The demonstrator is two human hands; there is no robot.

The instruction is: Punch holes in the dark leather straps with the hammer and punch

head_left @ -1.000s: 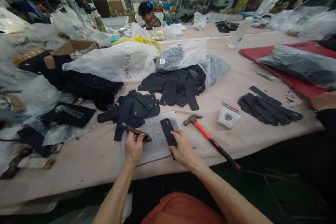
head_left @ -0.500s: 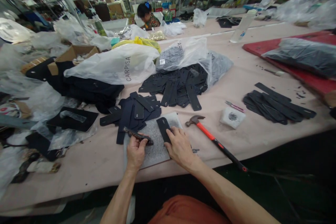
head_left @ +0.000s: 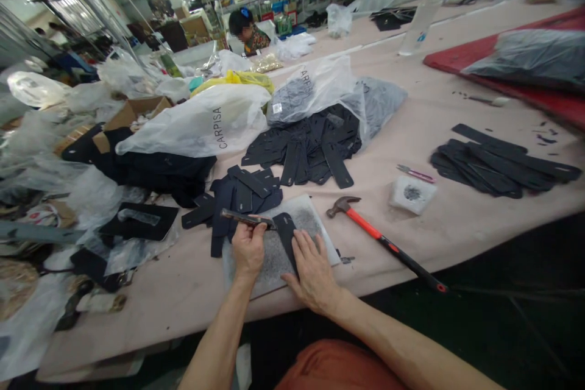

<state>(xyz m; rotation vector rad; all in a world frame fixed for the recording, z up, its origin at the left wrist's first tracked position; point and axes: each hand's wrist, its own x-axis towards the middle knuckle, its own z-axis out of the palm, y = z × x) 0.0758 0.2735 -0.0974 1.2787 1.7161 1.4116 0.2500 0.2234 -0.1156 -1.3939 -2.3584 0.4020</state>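
My left hand (head_left: 248,250) is closed round a dark metal punch (head_left: 242,217). It lies tilted almost flat, its right end close to the upper part of a black strip (head_left: 285,229) with a small slot near its end. My right hand (head_left: 314,268) rests on that strip with fingers stretched out, holding it against a scuffed whitish board (head_left: 269,274). Part of the strip is hidden under the fingers. A claw hammer (head_left: 379,237) with a red and black handle lies right of the board.
Loose black strips (head_left: 247,192) lie beyond the board, a larger heap (head_left: 315,146) behind them, another pile (head_left: 489,164) at right. Pink-handled snips (head_left: 417,173) touch a white block (head_left: 411,195). Plastic bags (head_left: 196,119) crowd the left and back. A person (head_left: 249,33) sits across the table.
My left hand has brought the punch up and right, from over the board to the strip's upper part. My right hand has slid slightly down the strip, fingers straighter. The view has tilted.
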